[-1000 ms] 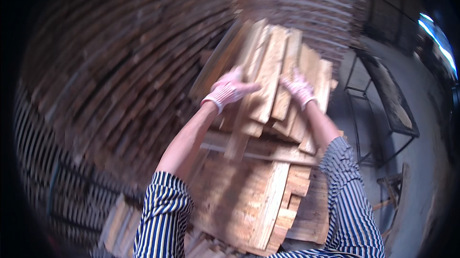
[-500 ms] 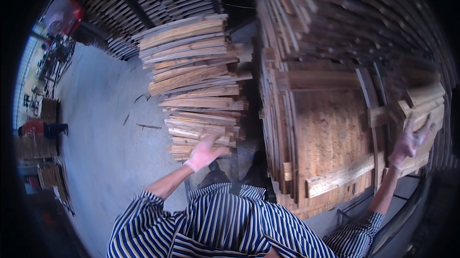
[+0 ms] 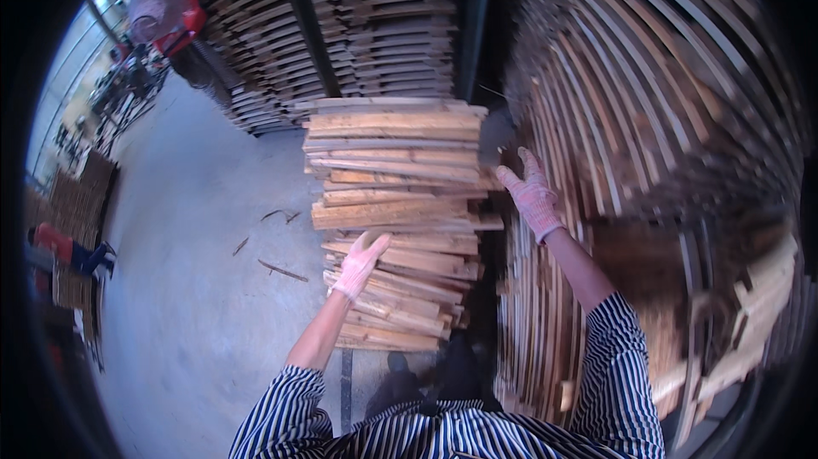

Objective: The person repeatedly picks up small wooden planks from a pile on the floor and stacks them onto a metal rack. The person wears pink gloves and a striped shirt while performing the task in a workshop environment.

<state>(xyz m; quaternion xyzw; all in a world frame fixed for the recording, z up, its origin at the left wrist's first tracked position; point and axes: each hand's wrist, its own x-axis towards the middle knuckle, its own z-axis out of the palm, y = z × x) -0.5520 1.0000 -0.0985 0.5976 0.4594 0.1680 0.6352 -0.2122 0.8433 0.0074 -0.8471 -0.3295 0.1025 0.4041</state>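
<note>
A tall stack of narrow wooden boards (image 3: 400,210), light brown with some greyish ones, stands before me, its ends uneven. My left hand (image 3: 358,266), in a pale pinkish work glove, rests against the left part of the near boards with its fingers stretched out. In a matching glove, my right hand (image 3: 533,196) is held just off the right ends of the boards, thumb and fingers apart, nothing in it. Whether its fingertips touch a board end cannot be made out. To the right lies a pile of wooden panels (image 3: 639,259), blurred by motion.
High rows of stacked slats (image 3: 630,92) rise on the right, with more slat stacks (image 3: 392,33) behind a dark green post (image 3: 308,28). Bark scraps (image 3: 283,271) lie on the concrete floor (image 3: 196,314). Two people in red stand at the left, one person (image 3: 170,20) farther off.
My right hand has left the panels at the far right and come over to the boards' right ends. My left hand stays at the boards, farther along the stack. The view has swung right.
</note>
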